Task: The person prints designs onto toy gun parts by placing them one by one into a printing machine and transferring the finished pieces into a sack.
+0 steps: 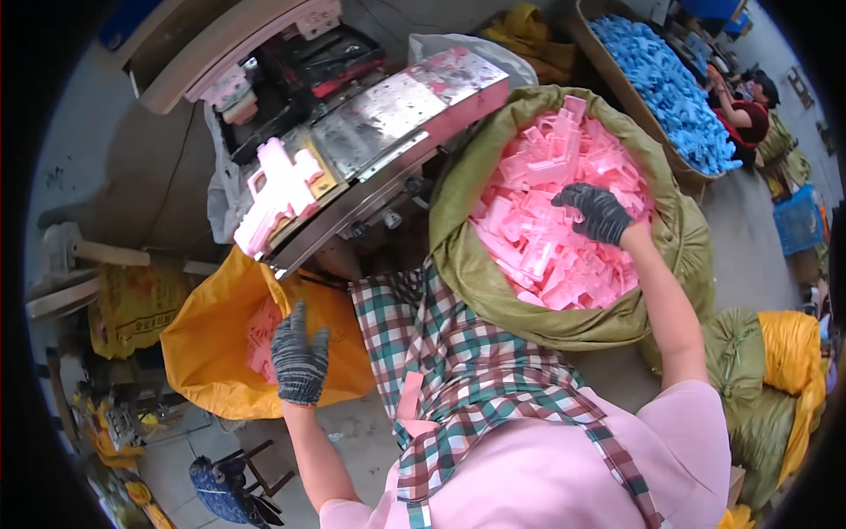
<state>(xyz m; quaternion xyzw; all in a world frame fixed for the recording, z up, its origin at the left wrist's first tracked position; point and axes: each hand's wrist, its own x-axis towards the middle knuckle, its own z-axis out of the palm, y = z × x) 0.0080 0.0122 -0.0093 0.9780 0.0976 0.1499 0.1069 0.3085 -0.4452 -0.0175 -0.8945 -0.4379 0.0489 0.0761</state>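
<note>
My right hand (597, 213), in a grey knit glove, is over the pile of pink plastic toy-gun pieces (551, 247) in a large olive-green sack (454, 212). Its fingers are bent but apart, and I see nothing held in them. My left hand (300, 360), gloved in striped grey, hovers beside the opening of a yellow-orange bag (211, 353), fingers spread and free of any object. More pink pieces (263, 339) lie inside that bag. A pink toy gun shell (280, 187) rests on the holder at the near end of a metal machine (388, 110).
A pink strip (411, 401) lies on my checked apron (485, 353). At the far right stands a bin of blue pieces (661, 88), with another person (749, 110) beside it. Tied sacks (736, 353) sit at right; a small stool (233, 485) is at lower left.
</note>
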